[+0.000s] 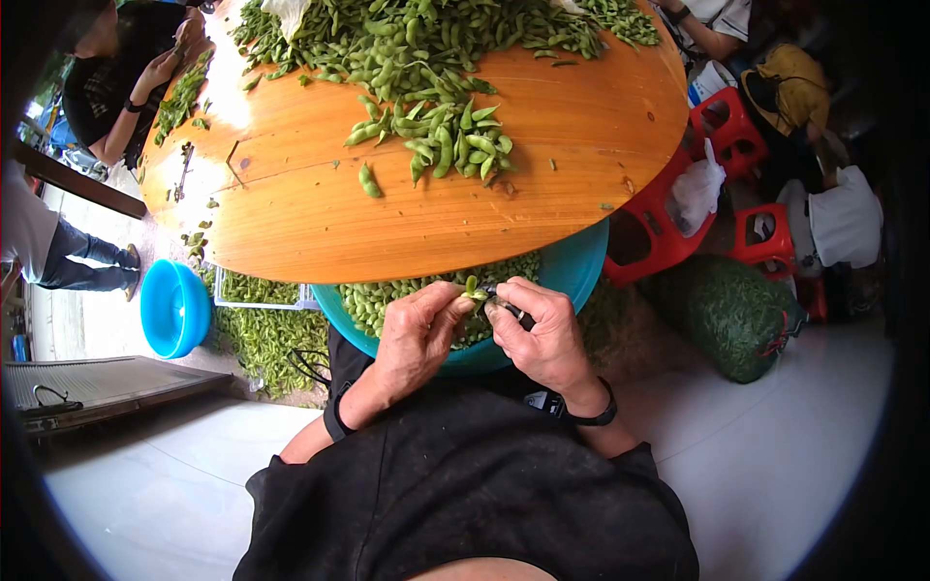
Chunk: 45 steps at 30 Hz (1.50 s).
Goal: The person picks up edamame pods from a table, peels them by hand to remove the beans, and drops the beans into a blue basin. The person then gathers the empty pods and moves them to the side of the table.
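Over a teal basin (586, 266), both my hands meet at one green soybean pod (472, 287). My left hand (418, 327) is closed, pinching the pod between thumb and fingers. Closed too, my right hand (542, 331) grips a small black tool (524, 319) against the pod's right side; its working end is hidden by the fingers. Beneath the hands, the basin holds many shelled green beans (373, 305). On the wooden table (387, 232) lies a large heap of green pods (417, 58), with a single pod (368, 180) apart from it.
Empty shells (271, 339) cover the floor at left, near a blue tub (174, 310) and a white crate (257, 290). Red stools (659, 228) and a full green mesh sack (727, 320) stand at right. Other people, including one in dark clothes (111, 82), are around the table.
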Each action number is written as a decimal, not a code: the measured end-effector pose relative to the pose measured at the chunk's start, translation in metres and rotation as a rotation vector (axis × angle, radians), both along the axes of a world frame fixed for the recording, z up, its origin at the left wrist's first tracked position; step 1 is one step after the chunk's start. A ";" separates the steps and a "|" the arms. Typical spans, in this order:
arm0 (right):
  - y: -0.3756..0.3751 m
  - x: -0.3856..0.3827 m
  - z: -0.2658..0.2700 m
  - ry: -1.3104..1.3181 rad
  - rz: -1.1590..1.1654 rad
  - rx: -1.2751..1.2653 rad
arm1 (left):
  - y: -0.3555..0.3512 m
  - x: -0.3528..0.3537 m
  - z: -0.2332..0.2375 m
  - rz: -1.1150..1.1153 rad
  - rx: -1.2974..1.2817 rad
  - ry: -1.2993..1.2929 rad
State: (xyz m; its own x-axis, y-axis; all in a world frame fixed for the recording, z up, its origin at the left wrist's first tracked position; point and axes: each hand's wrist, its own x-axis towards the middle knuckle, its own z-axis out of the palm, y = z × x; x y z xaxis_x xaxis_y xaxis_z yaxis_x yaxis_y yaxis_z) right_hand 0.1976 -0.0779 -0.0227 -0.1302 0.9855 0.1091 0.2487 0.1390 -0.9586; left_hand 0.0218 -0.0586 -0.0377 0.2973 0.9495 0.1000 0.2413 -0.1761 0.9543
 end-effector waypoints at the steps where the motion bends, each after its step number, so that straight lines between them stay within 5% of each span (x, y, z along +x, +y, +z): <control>1: 0.001 -0.001 -0.002 0.001 0.001 0.001 | 0.002 -0.002 0.002 0.001 0.001 0.001; 7: 0.002 -0.006 0.000 -0.191 -0.060 0.170 | 0.007 -0.009 0.006 -0.175 -0.629 -0.300; 10: 0.000 -0.011 0.000 -0.264 -0.082 0.228 | 0.008 -0.010 0.003 -0.208 -0.720 -0.491; 22: 0.001 -0.019 -0.008 -0.368 -0.071 0.375 | -0.006 0.009 -0.017 0.091 -0.802 -0.804; 29: 0.005 -0.013 -0.017 -0.289 -0.088 0.259 | -0.003 0.008 -0.020 0.015 -0.853 -0.798; 32: 0.005 -0.014 -0.017 -0.281 -0.096 0.274 | -0.005 0.016 -0.012 0.173 -0.896 -0.799; 35: 0.005 -0.014 -0.015 -0.265 -0.121 0.272 | -0.005 0.013 -0.024 0.181 -0.883 -0.833; 38: 0.004 -0.005 -0.013 -0.252 -0.110 0.223 | -0.002 0.005 -0.030 -0.037 -0.826 -0.696; 40: 0.003 0.000 -0.008 -0.323 -0.168 0.224 | -0.006 0.006 -0.028 0.094 -0.114 -0.090; 45: 0.003 0.003 -0.007 -0.376 -0.125 0.186 | 0.001 0.003 -0.006 0.075 0.062 0.118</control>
